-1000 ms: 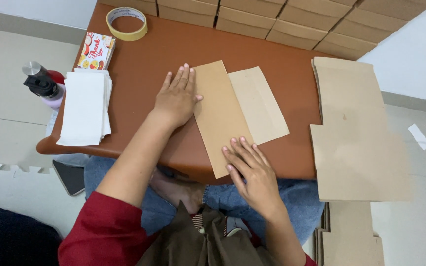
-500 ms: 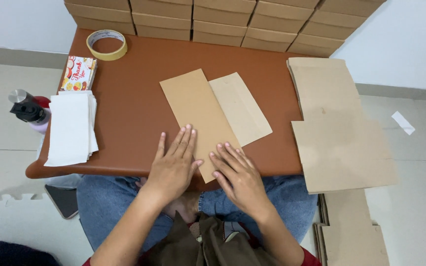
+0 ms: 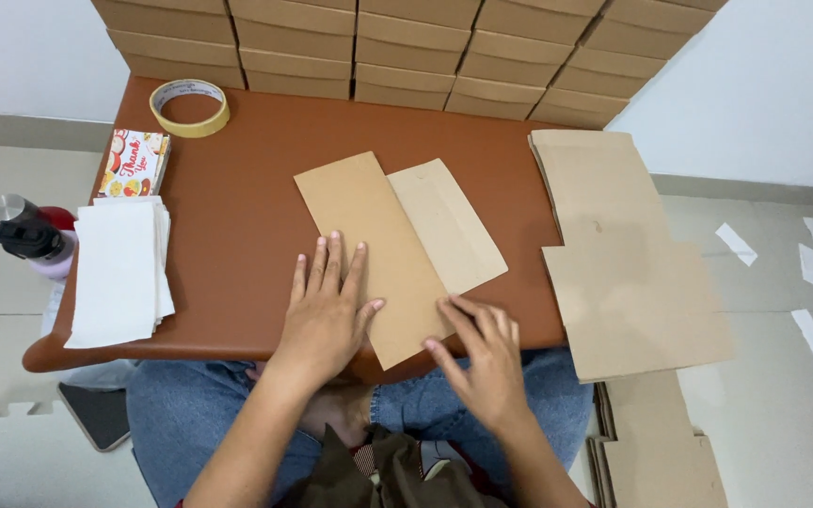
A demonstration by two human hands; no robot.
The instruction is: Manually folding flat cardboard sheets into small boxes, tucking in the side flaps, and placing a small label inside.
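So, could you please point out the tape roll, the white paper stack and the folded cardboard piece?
Tape roll (image 3: 190,107), head view, on its near rim.
White paper stack (image 3: 117,273), head view, middle of the top sheet.
Folded cardboard piece (image 3: 369,235), head view, on the darker left panel.

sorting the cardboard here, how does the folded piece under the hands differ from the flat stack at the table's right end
The folded cardboard piece is a narrow strip lying at a slant mid-table; the flat cardboard stack is far wider, stepped in outline, and overhangs the table's right edge. The left hand and right hand press on the folded piece; nothing touches the stack. Both are plain brown cardboard lying flat.
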